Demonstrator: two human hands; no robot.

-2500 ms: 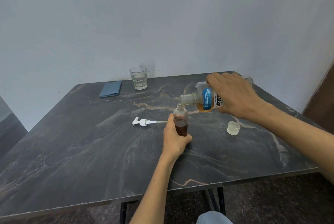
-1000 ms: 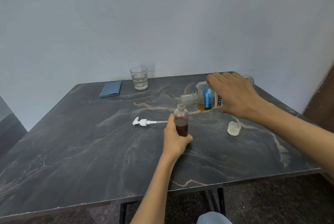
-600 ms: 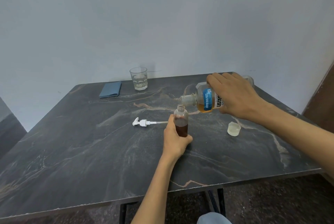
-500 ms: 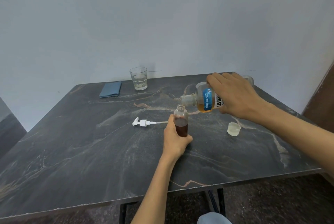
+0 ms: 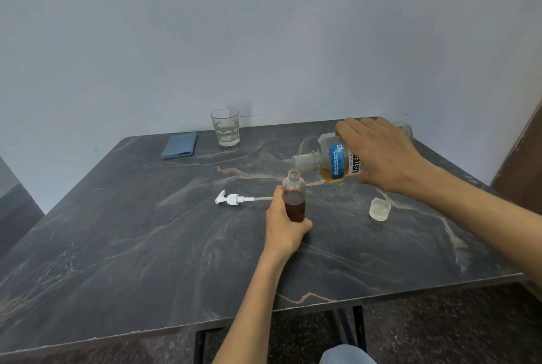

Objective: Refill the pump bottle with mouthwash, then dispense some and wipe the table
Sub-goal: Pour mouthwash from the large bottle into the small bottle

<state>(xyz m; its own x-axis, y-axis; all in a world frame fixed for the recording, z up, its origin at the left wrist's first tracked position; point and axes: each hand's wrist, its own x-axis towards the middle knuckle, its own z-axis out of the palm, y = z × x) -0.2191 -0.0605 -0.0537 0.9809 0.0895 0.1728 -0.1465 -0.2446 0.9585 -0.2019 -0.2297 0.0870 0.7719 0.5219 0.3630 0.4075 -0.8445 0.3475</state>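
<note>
A: L hand (image 5: 283,227)?
B: Wrapped round the lower part of the small pump bottle (image 5: 294,198), which stands upright on the dark marbled surface (image 5: 123,246). Thumb on the side facing the camera, fingers hidden behind. Bottle is open at the neck, dark brown liquid up to approx halfway.

A: R hand (image 5: 378,155)?
B: Grips the mouthwash bottle (image 5: 328,162) from above, fingers curled over its body. Bottle is tipped nearly on its side, mouth pointing toward the L hand and sitting just above the pump bottle's neck. Amber liquid pooled in its low side. Can't tell if a stream is running, too fine to see.

A: Pump head (image 5: 231,198)?
B: Lying flat on the surface just beyond the L hand's thumb side, white w/ its tube pointing toward the pump bottle.

A: Cap (image 5: 380,209)?
B: Pale, open side up, on the surface below the R forearm, well apart from the L hand.

A: Cloth (image 5: 179,145)?
B: Blue, folded, far side of the surface, well beyond the L hand. Clear glass (image 5: 225,127) just beside it, some clear liquid in it, near the wall.
</note>
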